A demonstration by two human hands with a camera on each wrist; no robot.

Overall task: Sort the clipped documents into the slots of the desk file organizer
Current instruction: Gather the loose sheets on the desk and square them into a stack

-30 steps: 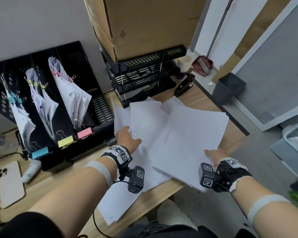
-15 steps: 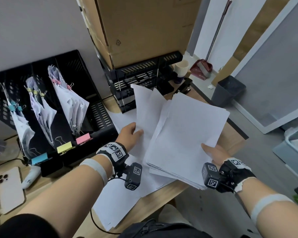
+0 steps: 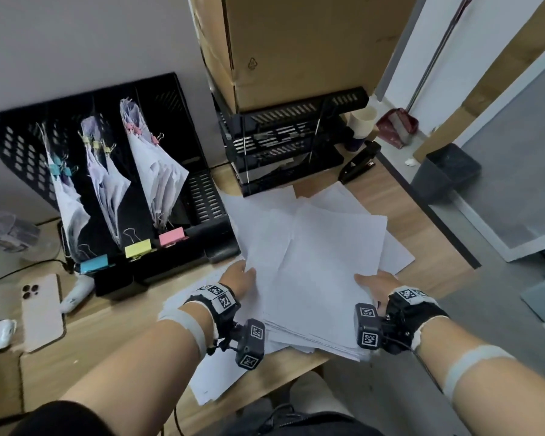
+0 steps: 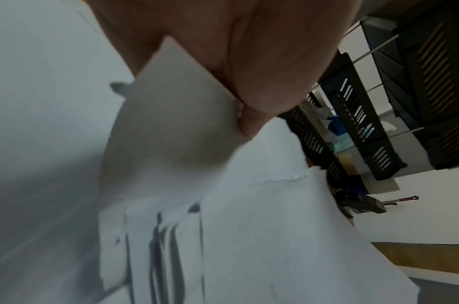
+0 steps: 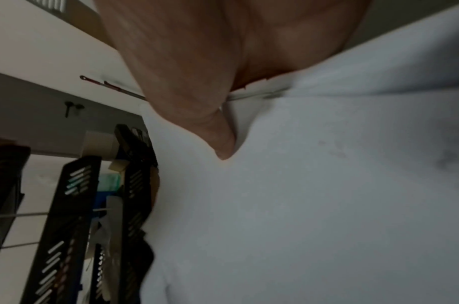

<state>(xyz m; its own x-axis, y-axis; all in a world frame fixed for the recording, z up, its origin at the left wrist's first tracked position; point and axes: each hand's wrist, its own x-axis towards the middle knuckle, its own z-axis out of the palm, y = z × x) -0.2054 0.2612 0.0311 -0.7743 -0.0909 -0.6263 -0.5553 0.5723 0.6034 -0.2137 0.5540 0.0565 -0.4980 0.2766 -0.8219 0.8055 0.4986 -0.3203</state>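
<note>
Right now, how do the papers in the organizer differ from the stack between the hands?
The papers in the organizer stand tilted in slots and carry coloured binder clips. The stack lies flat on the desk, fanned loosely, with no clip visible, held by the left hand and right hand. Both are white sheets.

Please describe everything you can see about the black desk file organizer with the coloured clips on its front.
The desk file organizer is black, seemingly plastic, with perforated side walls and upright slots, standing at the back left of the wooden desk against the wall. Three slots hold leaning clipped documents; the rightmost slot looks empty. A blue clip, a yellow clip and a pink clip sit on its front edge, one before each filled slot. Neither hand touches it.
</note>
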